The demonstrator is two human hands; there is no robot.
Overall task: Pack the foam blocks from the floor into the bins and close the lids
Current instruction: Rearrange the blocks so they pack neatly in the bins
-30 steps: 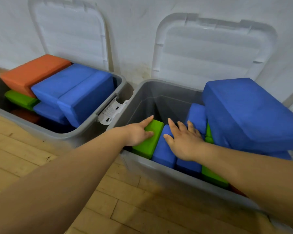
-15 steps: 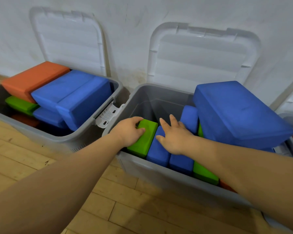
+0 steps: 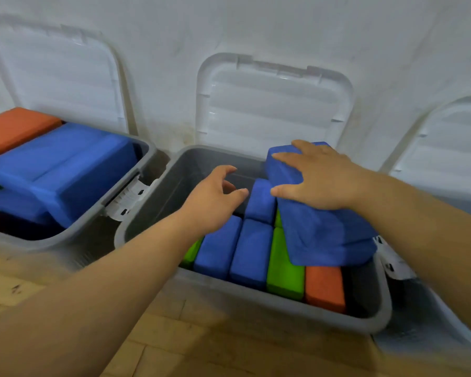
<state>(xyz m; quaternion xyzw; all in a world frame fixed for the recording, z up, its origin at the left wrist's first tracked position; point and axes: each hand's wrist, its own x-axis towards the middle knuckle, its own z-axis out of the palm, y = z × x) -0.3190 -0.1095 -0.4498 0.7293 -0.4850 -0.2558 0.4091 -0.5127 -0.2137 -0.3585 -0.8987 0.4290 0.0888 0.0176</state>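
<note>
The grey middle bin (image 3: 256, 302) stands with its white lid (image 3: 272, 104) leaning back on the wall. A row of upright blocks fills its front: green (image 3: 192, 251), two blue (image 3: 252, 251), green (image 3: 284, 270) and orange (image 3: 324, 287). Behind them stands a smaller blue block (image 3: 260, 200). A large blue block (image 3: 324, 235) lies tilted over the right side of the row. My right hand (image 3: 321, 180) grips its upper left end, fingers over the top and thumb on the side. Above the bin's left half, my left hand (image 3: 212, 202) hovers with loosely curled fingers and holds nothing.
The left bin (image 3: 65, 235) holds big blue blocks (image 3: 65, 170) and an orange one (image 3: 14, 126), stacked above its rim, with its lid (image 3: 57, 77) up against the wall. A third bin (image 3: 433, 308) and its raised lid (image 3: 452, 137) sit at the right. Wooden floor runs along the front.
My right hand left the small blue blocks and took hold of the large blue block's end. My left hand lifted off the green block and now hovers.
</note>
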